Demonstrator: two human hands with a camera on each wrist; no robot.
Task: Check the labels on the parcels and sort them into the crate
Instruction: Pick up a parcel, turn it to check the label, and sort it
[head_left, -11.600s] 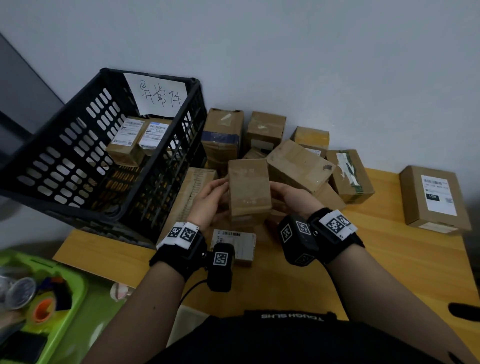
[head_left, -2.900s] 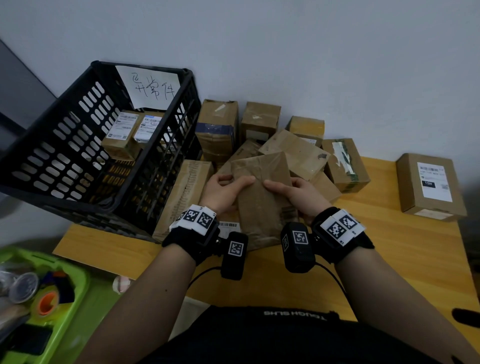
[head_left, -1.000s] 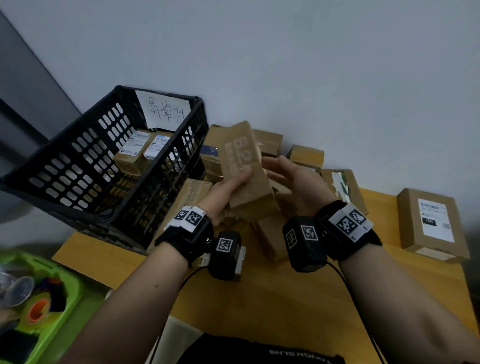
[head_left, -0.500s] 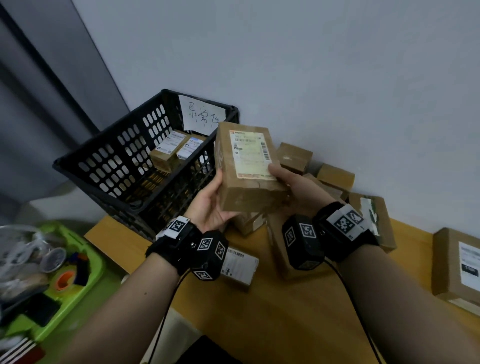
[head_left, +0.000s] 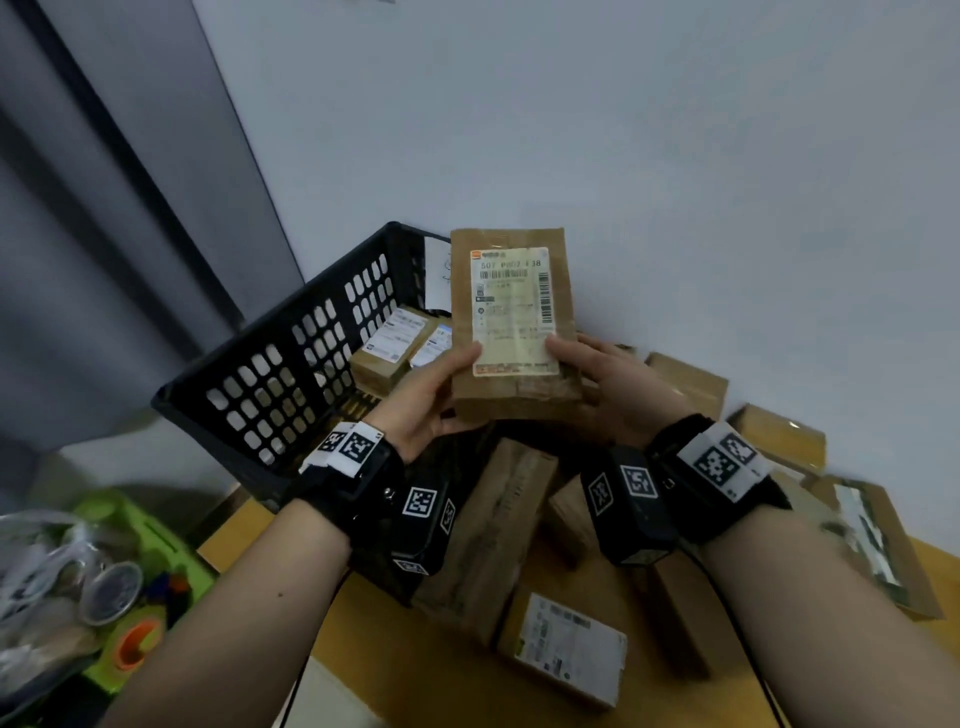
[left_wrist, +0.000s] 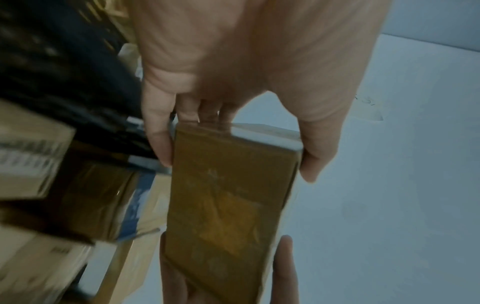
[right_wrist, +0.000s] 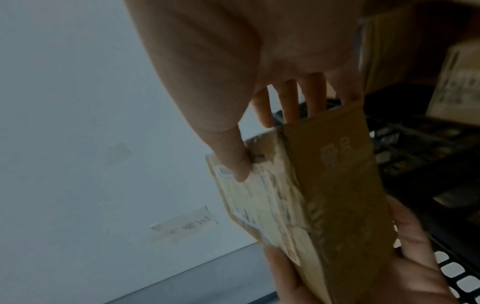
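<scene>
A brown cardboard parcel (head_left: 511, 322) is held upright in front of me, its white shipping label (head_left: 514, 312) facing me. My left hand (head_left: 431, 395) grips its lower left edge, thumb on the front. My right hand (head_left: 613, 384) grips the lower right edge, thumb on the label. The left wrist view shows the parcel (left_wrist: 228, 205) from its plain side, between thumb and fingers. In the right wrist view the parcel (right_wrist: 311, 201) shows with the thumb pressed on its label side. The black crate (head_left: 280, 384) stands behind and to the left, with labelled parcels (head_left: 389, 348) inside.
Several brown parcels (head_left: 493, 525) lie heaped on the wooden table (head_left: 649, 696) below my hands, one with a white label (head_left: 566, 639) near the front. More boxes (head_left: 779, 441) lie at the right by the wall. A green tray (head_left: 104, 571) of clutter sits low left.
The parcel has been lifted higher and squared up, so its label now faces me straight on. The head view has tilted up and left. Both hands keep their hold.
</scene>
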